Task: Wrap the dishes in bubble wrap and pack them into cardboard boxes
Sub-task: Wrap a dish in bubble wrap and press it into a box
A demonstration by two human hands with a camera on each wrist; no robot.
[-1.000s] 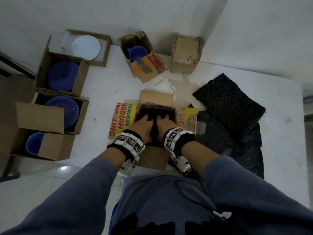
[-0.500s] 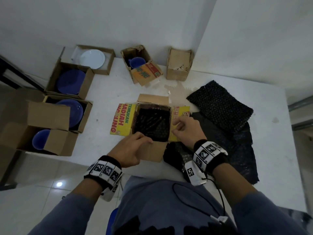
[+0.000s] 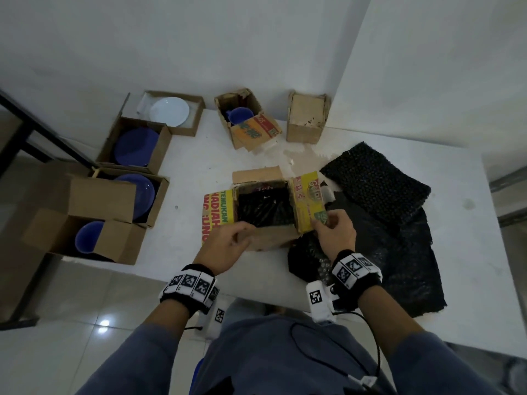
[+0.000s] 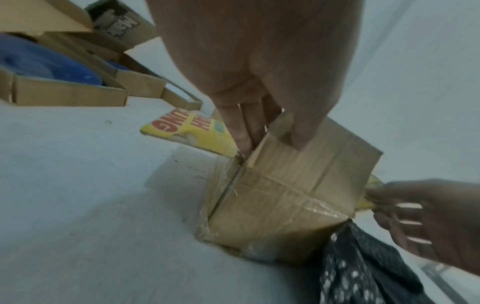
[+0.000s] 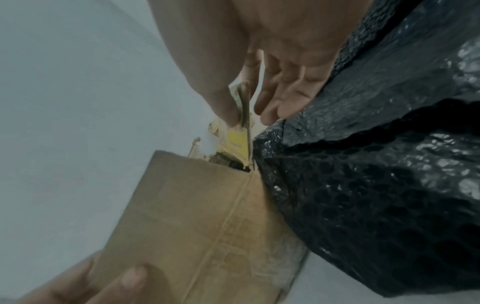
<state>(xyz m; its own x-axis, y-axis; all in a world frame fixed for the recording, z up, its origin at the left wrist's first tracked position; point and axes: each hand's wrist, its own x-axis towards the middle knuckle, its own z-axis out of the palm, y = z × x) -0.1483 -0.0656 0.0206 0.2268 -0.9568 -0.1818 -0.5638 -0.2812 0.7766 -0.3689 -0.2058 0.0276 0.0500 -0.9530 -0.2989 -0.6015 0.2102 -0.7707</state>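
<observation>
Cardboard box (image 3: 265, 240) | left hand (image 3: 228, 246) pinches near flap | right hand (image 3: 336, 235) pinches yellow flap (image 3: 309, 201)

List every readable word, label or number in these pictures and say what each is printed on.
"TEMUKAN" and "HADIAH": yellow left flap of the open cardboard box holding black bubble wrap.
"NEW": brown cardboard box side in the left wrist view.
Yellow right flap, pinched by the right hand: brand word too blurred to read.
Orange flap of the far box with a blue cup: blurred.
</observation>
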